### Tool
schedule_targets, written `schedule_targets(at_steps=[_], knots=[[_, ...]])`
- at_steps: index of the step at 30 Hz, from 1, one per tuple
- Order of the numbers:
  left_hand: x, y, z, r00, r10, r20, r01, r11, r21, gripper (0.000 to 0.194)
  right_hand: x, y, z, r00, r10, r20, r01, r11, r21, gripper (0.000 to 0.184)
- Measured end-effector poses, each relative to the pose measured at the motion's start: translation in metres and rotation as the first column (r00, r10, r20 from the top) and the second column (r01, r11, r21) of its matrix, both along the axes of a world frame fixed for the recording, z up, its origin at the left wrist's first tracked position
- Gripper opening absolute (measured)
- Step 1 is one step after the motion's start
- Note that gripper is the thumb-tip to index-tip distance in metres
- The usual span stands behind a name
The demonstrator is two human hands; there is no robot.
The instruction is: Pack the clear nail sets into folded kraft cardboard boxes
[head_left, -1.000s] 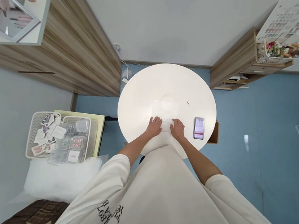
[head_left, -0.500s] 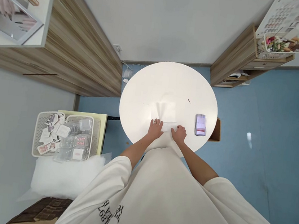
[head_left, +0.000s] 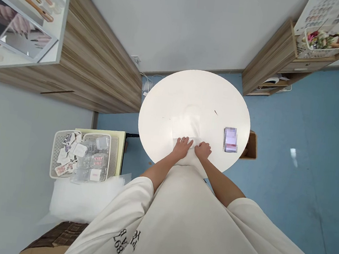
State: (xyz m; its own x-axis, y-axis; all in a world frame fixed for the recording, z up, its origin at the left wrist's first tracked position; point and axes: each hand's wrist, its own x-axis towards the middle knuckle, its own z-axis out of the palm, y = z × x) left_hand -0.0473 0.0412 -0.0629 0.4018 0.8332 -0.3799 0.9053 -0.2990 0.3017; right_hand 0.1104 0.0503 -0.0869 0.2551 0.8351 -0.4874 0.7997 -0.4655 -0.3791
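A thin, whitish, see-through sheet (head_left: 185, 129) lies on the white oval table (head_left: 167, 98), its near part folded or rolled beneath my hands. My left hand (head_left: 182, 146) presses down on the folded part, fingers spread and a ring on one of them. Close beside it, my right hand (head_left: 203, 150) has its fingers curled in, with the thumb side at the sheet's folded edge. What exactly those fingertips grip is too small to make out fully. To the right of my right hand, a phone with a blurred screen (head_left: 231, 140) rests on the table.
At the left, white baskets (head_left: 52, 154) with cards and clear plastic boxes stand on a yellowish table, beside a stack of white translucent sheets (head_left: 83, 199). A wooden cabinet (head_left: 105, 49) rises at the upper left. A brown bin (head_left: 252, 145) is partly under the oval table's right edge.
My hands have come closer together, and the right fingers have curled tighter at the sheet. The sheet's crease has shifted. The head view has turned slightly.
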Motion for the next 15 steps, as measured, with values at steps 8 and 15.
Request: schedule_targets(at_steps=[8,15], knots=[[-0.006,0.003,0.009,0.998,0.06,0.015,-0.06,0.998,0.018,0.071,-0.003,-0.002,0.013,0.934,-0.096,-0.344,0.071,0.994,-0.085,0.049],[-0.018,-0.003,0.01,0.982,0.134,0.131,-0.133,0.991,-0.013,0.059,-0.019,-0.005,0.023,0.916,0.266,-0.299,-0.282,0.959,-0.011,0.046]])
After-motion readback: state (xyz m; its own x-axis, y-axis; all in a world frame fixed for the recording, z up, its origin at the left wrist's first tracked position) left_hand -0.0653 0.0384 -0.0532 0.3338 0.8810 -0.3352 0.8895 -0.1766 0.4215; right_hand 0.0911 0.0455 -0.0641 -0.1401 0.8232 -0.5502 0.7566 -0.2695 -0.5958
